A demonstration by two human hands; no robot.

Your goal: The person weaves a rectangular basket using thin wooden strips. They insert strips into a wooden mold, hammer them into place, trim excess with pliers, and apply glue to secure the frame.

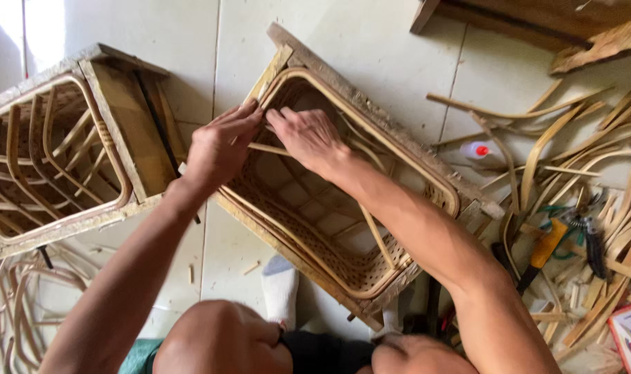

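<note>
Pale tiled floor (371, 62) fills the view, seen from above. At its centre a rectangular wooden frame with a woven cane panel and a bent rattan rim (343, 228) is tilted from 11 o'clock down to 5 o'clock. Much of the panel appears woven already, and the rim is seated along most of the edge. At the 11 o'clock corner a thin pale rattan strip (268, 148) is pinched by the left hand (218, 149), while the right hand (308, 138) is curled over the same corner, fingertips pressed on the strip and rim; both hands are closed around the work, not released. The corner is judged the part not yet fixed.

At 9 o'clock a second wooden frame with bare curved rattan ribs (59, 159) is seen, unwoven. At 3 o'clock loose rattan strips (571, 138) are scattered, with a small white bottle with a red cap (478, 150) and a yellow-handled tool (545, 246) among them.
</note>
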